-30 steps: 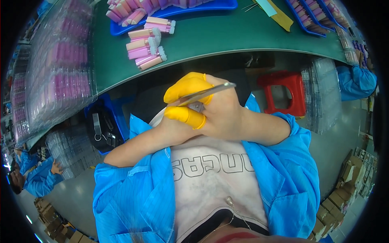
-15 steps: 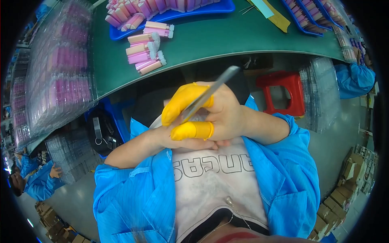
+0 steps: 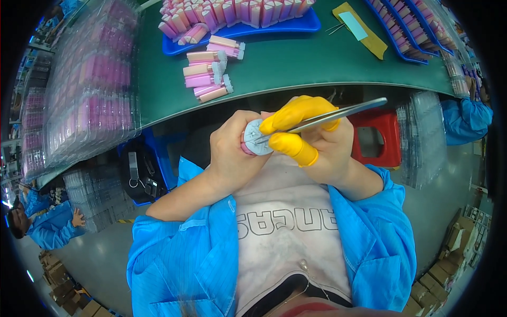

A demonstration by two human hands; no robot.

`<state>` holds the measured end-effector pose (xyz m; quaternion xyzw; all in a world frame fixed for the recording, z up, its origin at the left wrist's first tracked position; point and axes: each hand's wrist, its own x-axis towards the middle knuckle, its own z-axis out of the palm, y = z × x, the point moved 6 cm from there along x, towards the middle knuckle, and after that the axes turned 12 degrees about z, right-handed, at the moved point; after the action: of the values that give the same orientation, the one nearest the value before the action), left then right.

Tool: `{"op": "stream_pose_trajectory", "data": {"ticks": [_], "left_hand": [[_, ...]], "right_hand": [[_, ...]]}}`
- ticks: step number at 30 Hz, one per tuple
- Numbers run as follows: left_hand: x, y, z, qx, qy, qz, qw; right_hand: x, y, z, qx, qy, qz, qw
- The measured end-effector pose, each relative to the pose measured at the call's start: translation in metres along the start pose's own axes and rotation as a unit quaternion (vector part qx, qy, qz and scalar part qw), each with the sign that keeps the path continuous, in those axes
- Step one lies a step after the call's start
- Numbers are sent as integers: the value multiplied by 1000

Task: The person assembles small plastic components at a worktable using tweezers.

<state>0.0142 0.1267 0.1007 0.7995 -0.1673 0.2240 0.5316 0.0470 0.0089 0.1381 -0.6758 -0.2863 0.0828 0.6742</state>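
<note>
My left hand [image 3: 229,148] is closed around a round piece [image 3: 256,138] with a pale blue top face and a pink side; most of it is hidden in the palm. In my right hand [image 3: 322,134], yellow finger cots cover the thumb and a finger, which pinch metal tweezers [image 3: 338,113]. The tweezers' tips point down at the pale blue face, and I cannot tell whether they grip anything there. Both hands are together in front of my chest, short of the table edge. Several pink and peach tubes [image 3: 203,75] with pale blue ends lie on the table beyond them.
A blue tray [image 3: 253,34] of pink and peach tubes stands on the green table [image 3: 296,63]. Tweezers lie by a yellow strip [image 3: 364,31], with more blue trays [image 3: 404,47] to the right. Clear plastic packs [image 3: 95,90] are stacked left. A red stool [image 3: 377,140] stands below the table.
The left hand has turned upright, bringing the round piece's pale blue face into sight. My right hand has moved right and the tweezers have swung lower, their tips now at that face.
</note>
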Motion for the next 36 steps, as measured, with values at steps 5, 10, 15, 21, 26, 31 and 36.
{"op": "stream_pose_trajectory", "data": {"ticks": [5,10,15,21,26,31,36], "left_hand": [[1,-1,0,26,4,21,999],[0,0,0,54,5,34,998],[2,1,1,63,1,38,997],[3,-2,2,55,3,35,998],[4,-2,3,53,4,31,998],[4,-3,3,52,6,26,998],[4,-4,3,63,5,21,998]], "right_hand": [[0,8,-1,156,21,40,987],[-1,7,-2,120,-6,40,992],[-1,8,-2,141,-7,51,989],[1,9,-3,147,1,55,988],[2,10,-3,165,-7,63,984],[3,11,-4,179,2,63,982],[4,10,-3,136,-13,60,989]]}}
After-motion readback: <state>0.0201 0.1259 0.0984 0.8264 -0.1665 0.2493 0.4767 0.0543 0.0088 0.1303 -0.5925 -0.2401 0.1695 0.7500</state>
